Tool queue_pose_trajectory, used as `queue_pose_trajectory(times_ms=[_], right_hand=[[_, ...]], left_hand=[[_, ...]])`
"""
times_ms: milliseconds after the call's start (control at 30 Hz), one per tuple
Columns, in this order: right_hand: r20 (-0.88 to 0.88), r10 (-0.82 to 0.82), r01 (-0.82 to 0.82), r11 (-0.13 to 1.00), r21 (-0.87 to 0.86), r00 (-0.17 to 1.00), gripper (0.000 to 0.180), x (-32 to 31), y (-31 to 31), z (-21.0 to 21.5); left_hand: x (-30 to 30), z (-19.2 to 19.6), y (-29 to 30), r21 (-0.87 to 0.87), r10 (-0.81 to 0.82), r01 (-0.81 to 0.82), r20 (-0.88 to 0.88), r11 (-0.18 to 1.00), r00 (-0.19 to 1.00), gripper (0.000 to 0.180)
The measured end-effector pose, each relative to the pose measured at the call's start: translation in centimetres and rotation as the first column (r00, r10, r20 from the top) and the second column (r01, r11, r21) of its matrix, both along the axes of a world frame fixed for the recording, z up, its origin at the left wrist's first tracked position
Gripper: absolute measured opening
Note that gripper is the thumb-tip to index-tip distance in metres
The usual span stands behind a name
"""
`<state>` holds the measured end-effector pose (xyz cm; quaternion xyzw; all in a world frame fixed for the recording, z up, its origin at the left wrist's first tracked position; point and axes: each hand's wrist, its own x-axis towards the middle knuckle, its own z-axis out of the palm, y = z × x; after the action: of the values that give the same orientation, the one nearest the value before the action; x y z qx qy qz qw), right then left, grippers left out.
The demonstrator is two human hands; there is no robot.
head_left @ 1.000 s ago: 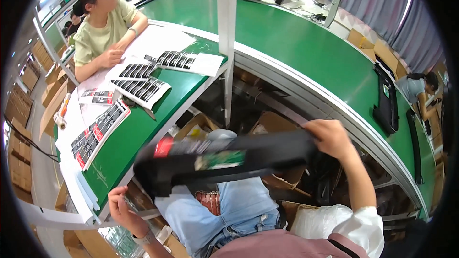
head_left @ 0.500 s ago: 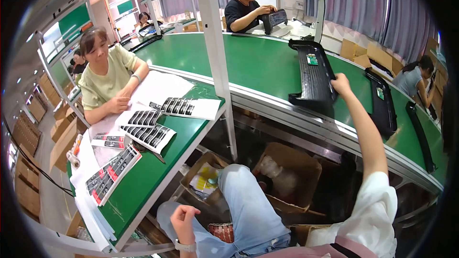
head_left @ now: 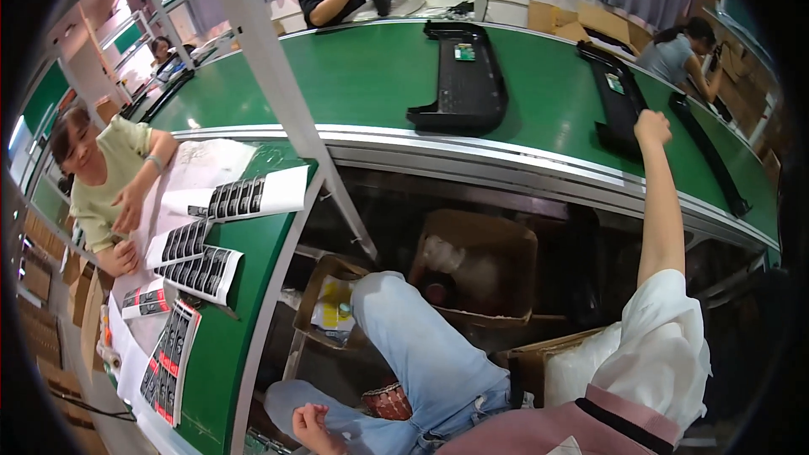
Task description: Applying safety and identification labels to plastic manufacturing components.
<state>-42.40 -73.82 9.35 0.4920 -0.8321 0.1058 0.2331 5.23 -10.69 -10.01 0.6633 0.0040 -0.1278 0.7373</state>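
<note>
My right hand [head_left: 651, 128] is stretched out over the green conveyor belt [head_left: 354, 76]. Its fingers are closed at the right edge of a long black plastic housing [head_left: 622, 99] that carries a small green circuit board; the fingertips are partly hidden. To the left lies a wider black housing [head_left: 468, 88], untouched, with its own small green circuit board [head_left: 464, 52]. A narrow curved black strip [head_left: 712, 156] rests on the belt further right. Low over my lap, my left hand [head_left: 313, 431] has its fingers curled in, with nothing visible in them.
A green side table [head_left: 227, 345] at left bears sheets of black labels [head_left: 198, 274]; a person in a light green top [head_left: 118, 173] sits behind it. A metal post [head_left: 282, 59] rises between table and belt. Cardboard boxes [head_left: 476, 312] stand below. Other people work beyond the belt.
My right hand has let go of the wider housing, now flat on the belt, and moved right to the other housing. My view has swung right. The left hand has lowered.
</note>
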Motion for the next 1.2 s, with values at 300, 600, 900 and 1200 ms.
queue_pose_trajectory(times_ms=[300, 600, 900, 1200], right_hand=[[0.531, 0.094, -0.028, 0.991, -0.131, 0.842, 0.028, -6.5, 1.3, -2.2], [0.483, 0.818, -0.488, 0.575, -0.657, 0.313, 0.029, -15.5, 8.6, -7.7], [0.605, 0.777, -0.875, 0.159, -0.457, -0.175, 0.019, 5.1, 22.5, -4.0], [0.745, 0.345, -0.648, -0.746, -0.151, -0.571, 0.019, 32.2, 27.8, -11.6]], left_hand=[[-1.9, 3.4, -5.0, -0.150, -0.182, 0.188, 0.053, 0.971, 0.982, 0.017], [-2.8, 3.1, -3.0, -0.186, -0.204, 0.208, 0.040, 0.960, 0.978, 0.017], [-0.3, 7.1, 3.1, -0.598, -0.669, 0.530, -0.015, 0.601, 0.743, 0.074], [-2.1, -0.8, 20.3, 0.539, -0.430, 0.396, -0.070, 0.743, 0.900, 0.050]])
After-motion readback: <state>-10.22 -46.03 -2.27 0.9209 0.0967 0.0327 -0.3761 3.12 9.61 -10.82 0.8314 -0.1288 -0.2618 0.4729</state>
